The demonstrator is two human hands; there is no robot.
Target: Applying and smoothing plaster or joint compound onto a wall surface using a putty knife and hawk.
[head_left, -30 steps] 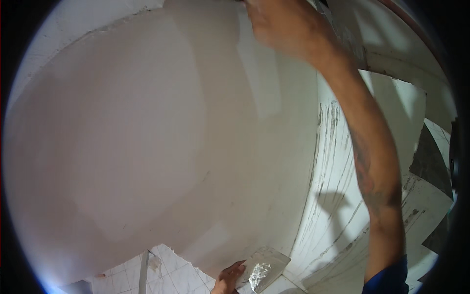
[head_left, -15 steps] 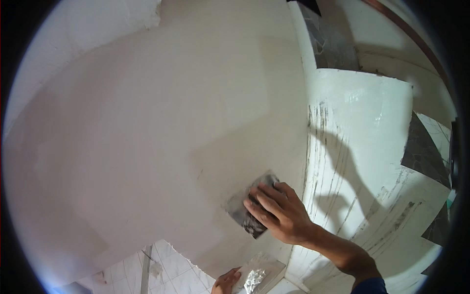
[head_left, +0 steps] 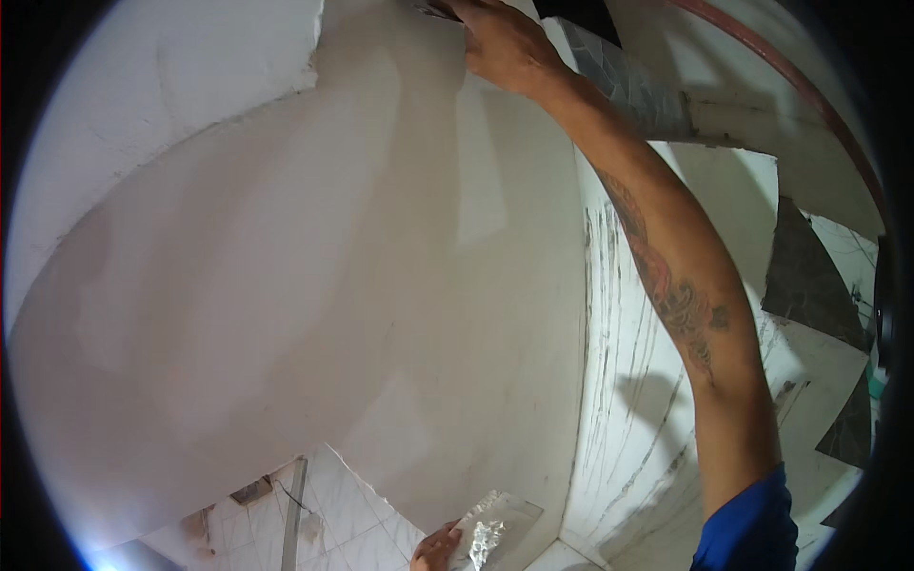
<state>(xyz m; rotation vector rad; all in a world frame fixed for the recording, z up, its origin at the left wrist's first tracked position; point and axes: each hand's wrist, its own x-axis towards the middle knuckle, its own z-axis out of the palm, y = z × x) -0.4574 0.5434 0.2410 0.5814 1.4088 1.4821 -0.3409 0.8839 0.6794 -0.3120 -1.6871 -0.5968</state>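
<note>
My right hand (head_left: 506, 43) is stretched up to the upper edge of the view, its fingers closed on a flat metal putty scraper (head_left: 433, 9). The scraper lies at the smooth, pale wall surface (head_left: 286, 295); most of it is cut off by the frame edge. Low in the middle, my left hand (head_left: 437, 547) grips the side of a flat, greyish plate (head_left: 519, 519). A lump of wet-looking white putty (head_left: 486, 542) sits on that plate.
A white side wall (head_left: 609, 381) with dark streaks meets the smooth surface at the right. Stepped dark tiles (head_left: 814, 276) border it. A reddish pipe (head_left: 781, 67) curves at upper right. White tiles (head_left: 347, 514) and a metal strip (head_left: 293, 519) show below.
My right hand has swept from the lower middle up to the top edge with the scraper, and the tattooed forearm now shows. My left hand and plate have stayed nearly in place.
</note>
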